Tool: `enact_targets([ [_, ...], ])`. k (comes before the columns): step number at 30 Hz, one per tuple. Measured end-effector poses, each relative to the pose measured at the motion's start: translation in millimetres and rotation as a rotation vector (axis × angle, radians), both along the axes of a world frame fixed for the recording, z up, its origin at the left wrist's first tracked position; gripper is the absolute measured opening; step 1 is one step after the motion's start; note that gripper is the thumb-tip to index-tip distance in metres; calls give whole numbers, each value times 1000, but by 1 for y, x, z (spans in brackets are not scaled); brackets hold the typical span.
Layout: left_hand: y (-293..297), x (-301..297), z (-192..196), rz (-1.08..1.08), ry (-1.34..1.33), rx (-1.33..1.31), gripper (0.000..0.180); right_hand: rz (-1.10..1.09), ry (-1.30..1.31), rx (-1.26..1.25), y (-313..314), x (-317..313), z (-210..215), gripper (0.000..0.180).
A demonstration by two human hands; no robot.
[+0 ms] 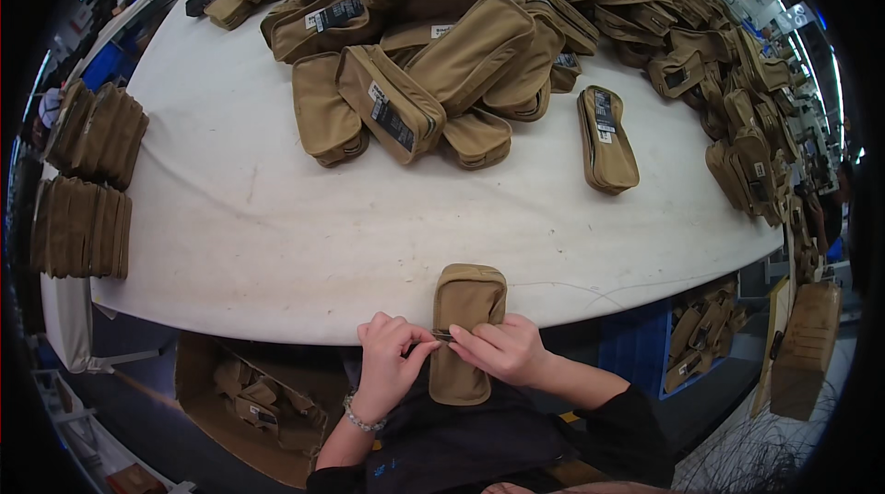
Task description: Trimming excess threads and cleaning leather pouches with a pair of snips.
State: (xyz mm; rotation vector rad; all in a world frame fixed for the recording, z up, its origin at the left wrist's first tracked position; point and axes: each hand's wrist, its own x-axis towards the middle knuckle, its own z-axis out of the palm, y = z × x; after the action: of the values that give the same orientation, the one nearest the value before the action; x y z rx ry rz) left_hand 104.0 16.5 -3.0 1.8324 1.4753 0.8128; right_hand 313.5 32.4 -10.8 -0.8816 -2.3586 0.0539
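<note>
A tan fabric pouch (469,296), long with rounded ends, rests partly on the near table edge and partly over my lap. My left hand (389,358), with a beaded bracelet at its wrist, is closed in a pinch at the pouch's left side. From the right, my right hand (502,349) lies across the middle of the pouch, thumb and fingers pinched together. A small dark thing (442,335) shows between the two sets of fingertips; its kind is too small to tell.
A heap of tan pouches (470,47) with tags covers the far table (277,227). One tagged pouch (608,144) lies apart at right. Stacked pouches (83,227) stand at left. Below are a cardboard box (198,383) and a blue bin (636,342), both holding pouches.
</note>
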Motion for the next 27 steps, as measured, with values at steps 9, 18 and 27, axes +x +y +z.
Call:
enact_targets([
  [9, 0, 1, -8, 19, -72, -37, 14, 26, 10, -42, 6, 0, -1, 25],
  [18, -1, -9, -14, 95, -56, -5, 12, 9, 205, -162, 9, 9, -17, 29],
  [27, 0, -8, -16, 115, 54, 65, 17, -67, 430, -294, 7, 6, -24, 38],
])
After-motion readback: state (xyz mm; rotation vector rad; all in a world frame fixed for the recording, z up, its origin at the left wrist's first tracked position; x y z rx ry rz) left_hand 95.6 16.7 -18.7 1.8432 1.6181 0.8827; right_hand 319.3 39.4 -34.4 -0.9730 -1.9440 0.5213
